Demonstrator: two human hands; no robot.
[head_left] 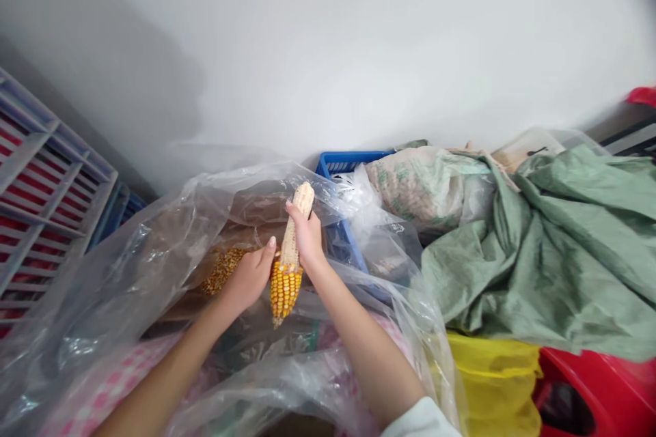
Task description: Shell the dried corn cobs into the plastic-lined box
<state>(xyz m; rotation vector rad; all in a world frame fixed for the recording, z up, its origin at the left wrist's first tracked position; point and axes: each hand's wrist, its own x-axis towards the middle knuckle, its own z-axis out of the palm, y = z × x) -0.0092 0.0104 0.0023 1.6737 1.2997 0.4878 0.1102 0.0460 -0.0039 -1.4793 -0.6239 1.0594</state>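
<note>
A dried corn cob stands nearly upright at the centre, bare and pale on its upper half, with yellow kernels still on its lower half. My right hand is closed round the bare upper part. My left hand grips the cob's left side, thumb pressed against the kernels. Both hands are over a large clear plastic bag. Loose yellow kernels lie inside the bag, just left of my left hand.
A blue plastic crate stands behind the bag against a white wall. A grey-and-red slatted crate is at the left. Green woven sacks pile up at the right over a yellow bucket and a red bin.
</note>
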